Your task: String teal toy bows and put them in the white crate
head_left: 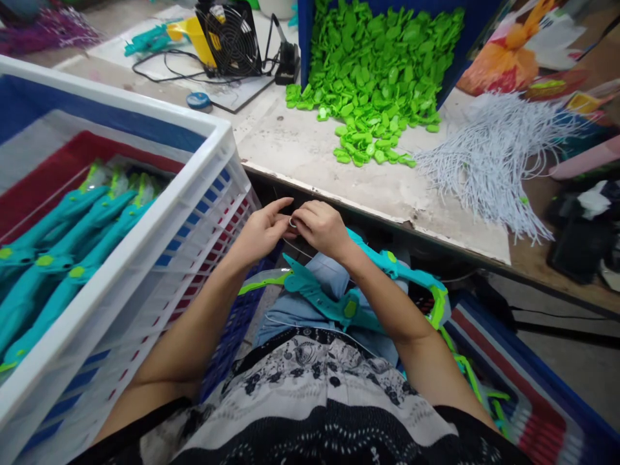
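Note:
My left hand (261, 234) and my right hand (323, 226) meet just below the table's front edge. Their fingertips pinch together around a thin white string (292, 222), of which only a small loop shows; the rest is hidden by the fingers. The left index finger sticks out forward. Across my lap, under the right forearm, lies a teal toy-like plastic piece (320, 294) with green joints and light-green ends. Neither hand touches it.
A white crate (213, 152) at left holds several teal pieces (72, 248). On the table (271, 145) are green plastic parts (382, 71) spilling from a blue bin, white strings (489, 155), a black fan (232, 39) and a blue disc (198, 101). Another crate (537, 381) stands lower right.

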{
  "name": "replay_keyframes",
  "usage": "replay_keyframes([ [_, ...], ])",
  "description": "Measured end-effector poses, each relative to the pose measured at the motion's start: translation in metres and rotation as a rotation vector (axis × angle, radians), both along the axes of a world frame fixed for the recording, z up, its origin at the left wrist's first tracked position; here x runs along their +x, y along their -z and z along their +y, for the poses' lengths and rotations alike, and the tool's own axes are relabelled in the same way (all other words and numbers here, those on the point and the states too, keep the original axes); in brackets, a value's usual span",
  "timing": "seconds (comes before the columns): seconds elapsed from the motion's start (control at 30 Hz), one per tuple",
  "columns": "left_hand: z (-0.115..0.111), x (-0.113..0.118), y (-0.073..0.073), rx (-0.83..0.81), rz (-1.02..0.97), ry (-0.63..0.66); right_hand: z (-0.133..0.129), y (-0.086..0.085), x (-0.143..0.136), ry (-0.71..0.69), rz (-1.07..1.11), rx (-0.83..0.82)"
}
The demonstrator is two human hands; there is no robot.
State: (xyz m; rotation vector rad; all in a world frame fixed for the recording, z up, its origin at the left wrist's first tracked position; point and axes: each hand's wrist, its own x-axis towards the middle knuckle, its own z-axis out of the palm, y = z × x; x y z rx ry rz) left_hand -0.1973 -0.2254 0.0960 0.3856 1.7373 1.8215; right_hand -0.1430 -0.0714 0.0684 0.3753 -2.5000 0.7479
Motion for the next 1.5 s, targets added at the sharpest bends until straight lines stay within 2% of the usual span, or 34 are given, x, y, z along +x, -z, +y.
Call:
replay_keyframes([
  [0.07, 0.000, 0.001, -0.004, 0.032, -0.065, 0.045, 0.001, 0.001, 0.000, 0.006, 0.008, -0.133],
  [0.13, 0.001, 0.002, -0.004, 0.044, -0.041, 0.056, 0.001, 0.003, 0.001, 0.005, 0.002, -0.301],
  [0.23, 0.002, 0.001, 0.003, 0.015, 0.070, -0.013, -0.002, 0.005, 0.003, -0.005, -0.049, -0.493],
  [0.33, 0.001, 0.001, 0.011, -0.100, 0.184, -0.075, -0.004, 0.007, 0.006, 0.009, -0.096, -0.594],
  [0.47, -0.004, 0.004, 0.016, -0.263, 0.288, -0.074, -0.005, 0.012, 0.012, 0.010, -0.107, -0.632],
  [0.57, -0.008, 0.006, 0.016, -0.268, 0.246, -0.035, -0.007, 0.016, 0.016, 0.010, -0.098, -0.607],
  [0.73, -0.015, 0.004, 0.010, -0.359, 0.313, 0.182, -0.011, 0.020, 0.022, -0.033, -0.031, -0.449],
  [0.87, -0.018, 0.005, 0.008, -0.456, 0.428, 0.178, -0.013, 0.022, 0.025, -0.032, 0.007, -0.356],
  [1.03, -0.020, 0.010, 0.010, -0.547, 0.504, 0.258, -0.017, 0.029, 0.029, -0.014, 0.043, -0.272],
  [1.2, -0.015, 0.016, 0.011, -0.516, 0.440, 0.197, -0.014, 0.034, 0.028, 0.019, 0.028, -0.217],
  [1.37, -0.006, 0.015, 0.017, -0.543, 0.537, 0.075, -0.016, 0.040, 0.021, 0.288, -0.106, -0.146],
  [1.43, -0.008, 0.013, 0.020, -0.594, 0.595, 0.083, -0.013, 0.037, 0.031, 0.273, -0.142, -0.143],
  [1.5, -0.013, 0.008, 0.021, -0.675, 0.642, 0.153, 0.002, 0.033, 0.056, 0.298, -0.141, -0.151],
])
